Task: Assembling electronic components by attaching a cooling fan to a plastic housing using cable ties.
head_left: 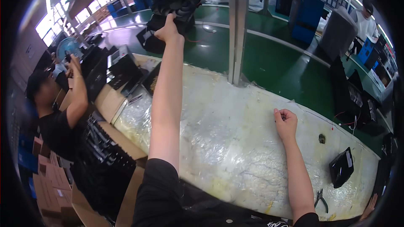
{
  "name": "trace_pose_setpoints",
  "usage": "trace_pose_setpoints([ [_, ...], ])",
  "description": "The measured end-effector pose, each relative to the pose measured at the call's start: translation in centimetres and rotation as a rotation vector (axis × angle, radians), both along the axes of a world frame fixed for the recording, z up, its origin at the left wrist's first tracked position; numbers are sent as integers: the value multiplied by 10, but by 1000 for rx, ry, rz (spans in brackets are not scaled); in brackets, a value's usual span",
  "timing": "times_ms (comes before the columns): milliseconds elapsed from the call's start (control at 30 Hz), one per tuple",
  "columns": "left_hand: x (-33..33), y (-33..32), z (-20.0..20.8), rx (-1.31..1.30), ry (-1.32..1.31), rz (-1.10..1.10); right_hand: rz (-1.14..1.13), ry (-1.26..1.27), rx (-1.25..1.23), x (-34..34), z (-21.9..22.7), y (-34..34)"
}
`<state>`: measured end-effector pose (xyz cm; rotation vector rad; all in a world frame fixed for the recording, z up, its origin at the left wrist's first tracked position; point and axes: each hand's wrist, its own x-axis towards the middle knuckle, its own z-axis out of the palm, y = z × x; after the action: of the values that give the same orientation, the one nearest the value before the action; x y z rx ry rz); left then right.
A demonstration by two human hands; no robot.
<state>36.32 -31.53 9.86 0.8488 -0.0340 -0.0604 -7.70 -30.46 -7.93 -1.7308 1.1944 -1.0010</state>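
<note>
My left arm reaches far forward over the table to the green conveyor. There my left hand meets the near side of a black unit with fans; index finger and thumb are spread, and its other fingers are hard to see. My right hand hovers over the right half of the table with its fingers curled closed. Something small and dark shows between them, too small to name. Nearer to me on the right lie a black box-shaped part and a pair of pliers.
A metal post rises at the far edge of the plastic-covered table. Left of me, a co-worker in black stands by an open carton of black parts. Black cases with loose wires sit on the green conveyor.
</note>
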Motion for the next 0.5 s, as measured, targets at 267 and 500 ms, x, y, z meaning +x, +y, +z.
trace_pose_setpoints([
  [267,-123,174,79,-345,-437,-168,199,-540,-308,-3,124,58],
  [500,-293,292,17,-494,-427,-485,543,-33,-932,-32,301,149],
])
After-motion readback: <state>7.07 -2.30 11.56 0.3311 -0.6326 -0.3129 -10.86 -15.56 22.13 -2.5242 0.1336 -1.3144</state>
